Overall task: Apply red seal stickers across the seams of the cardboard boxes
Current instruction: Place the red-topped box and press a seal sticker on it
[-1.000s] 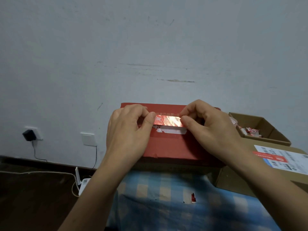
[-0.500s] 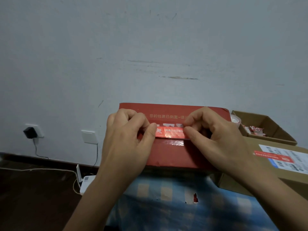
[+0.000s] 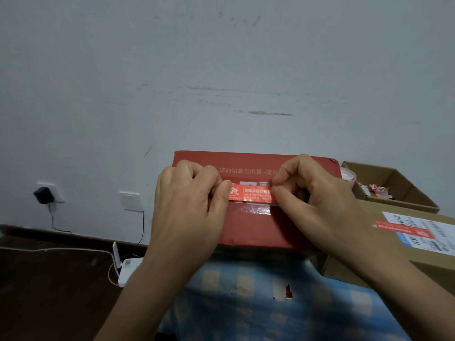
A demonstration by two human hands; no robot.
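Note:
A red cardboard box stands on a blue checked cloth in front of me. Across its face lies a red seal sticker with white print, stretched flat just above a shiny strip of clear tape. My left hand pinches the sticker's left end between thumb and forefinger. My right hand pinches its right end the same way. Both ends of the sticker are hidden under my fingers.
At the right lies a brown box with a shipping label and a red sticker. Behind it is an open brown box holding red-and-white scraps and a tape roll. A white router and wall sockets are at the left.
The sticker went from hovering in front of the box to lying lower and flat against its face. Both hands moved down and in with it, fingers curling tighter.

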